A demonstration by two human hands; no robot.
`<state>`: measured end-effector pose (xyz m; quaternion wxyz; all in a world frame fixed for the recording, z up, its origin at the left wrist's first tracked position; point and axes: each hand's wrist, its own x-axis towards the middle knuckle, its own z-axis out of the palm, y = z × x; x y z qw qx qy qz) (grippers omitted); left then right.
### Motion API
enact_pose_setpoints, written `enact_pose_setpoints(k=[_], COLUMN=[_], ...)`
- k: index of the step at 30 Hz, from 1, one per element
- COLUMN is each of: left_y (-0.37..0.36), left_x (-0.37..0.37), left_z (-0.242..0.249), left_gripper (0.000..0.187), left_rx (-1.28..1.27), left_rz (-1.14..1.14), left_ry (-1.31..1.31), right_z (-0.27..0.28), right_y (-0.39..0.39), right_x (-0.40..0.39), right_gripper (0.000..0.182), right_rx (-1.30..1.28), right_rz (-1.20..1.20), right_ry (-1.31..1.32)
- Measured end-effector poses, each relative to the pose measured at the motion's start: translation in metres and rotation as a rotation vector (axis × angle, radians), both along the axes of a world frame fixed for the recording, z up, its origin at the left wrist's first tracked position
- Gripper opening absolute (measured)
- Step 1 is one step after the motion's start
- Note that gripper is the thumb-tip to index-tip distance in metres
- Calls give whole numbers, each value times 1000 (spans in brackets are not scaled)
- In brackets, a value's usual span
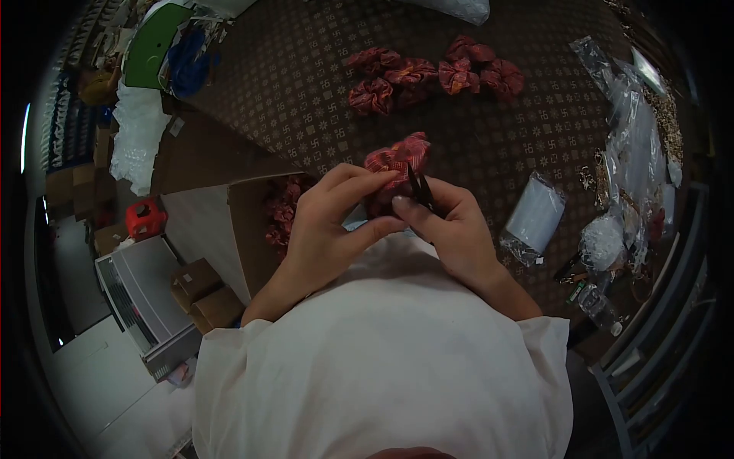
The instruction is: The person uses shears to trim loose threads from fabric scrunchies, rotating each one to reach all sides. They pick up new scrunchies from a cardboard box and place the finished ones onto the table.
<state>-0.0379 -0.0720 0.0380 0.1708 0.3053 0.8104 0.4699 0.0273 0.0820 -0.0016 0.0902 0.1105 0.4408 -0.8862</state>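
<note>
A red patterned fabric scrunchie (396, 159) is held up in front of my chest. My left hand (336, 210) pinches its left side between thumb and fingers. On the other side, my right hand (453, 218) is closed around small dark snips (417, 187), whose blades point up against the fabric. The right thumb also presses near the scrunchie's lower edge. The handles of the snips are mostly hidden in the palm. Beyond my hands, several similar scrunchies (413, 71) lie in two clusters on the brown patterned tablecloth (306, 84).
By my left forearm, an open cardboard box (246, 222) contains more red scrunchies (283, 210). A packet of clear plastic bags (534, 218) lies to the right, with loose plastic wrapping (634, 138) and a clear bottle (600, 306) farther right. A green bin-like object (155, 46) stands at back left.
</note>
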Motion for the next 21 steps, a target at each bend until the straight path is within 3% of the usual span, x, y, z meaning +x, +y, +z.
enact_pose_setpoints(k=[1,3,4,6,8,9,13,15,21], left_y=[-4,-9,-9,-5,-2,-1,-5,-8,-5], left_x=[-1,-2,0,5,8,9,8,7,12], left_z=[-2,-7,-4,8,15,16,15,13,23], left_gripper=[44,38,38,27,24,21,18,13,9], left_rx=[-3,70,68,241,296,352,306,128,104], left_rz=[4,26,29,236,226,217,204,80,162], left_ry=[-9,-277,-284,-788,-851,-906,-884,-666,-663], right_z=[1,1,0,0,1,-1,-4,-4,8], right_y=[3,4,3,5,11,12,11,10,15], right_x=[1,3,4,6,6,6,9,10,13], right_gripper=[12,13,13,14,14,14,12,12,19], right_rx=[-11,-26,72,172,505,506,470,489,627], right_rz=[17,37,-73,-183,-221,-221,-108,-83,-154], right_ry=[-4,-15,53,112,201,194,280,289,328])
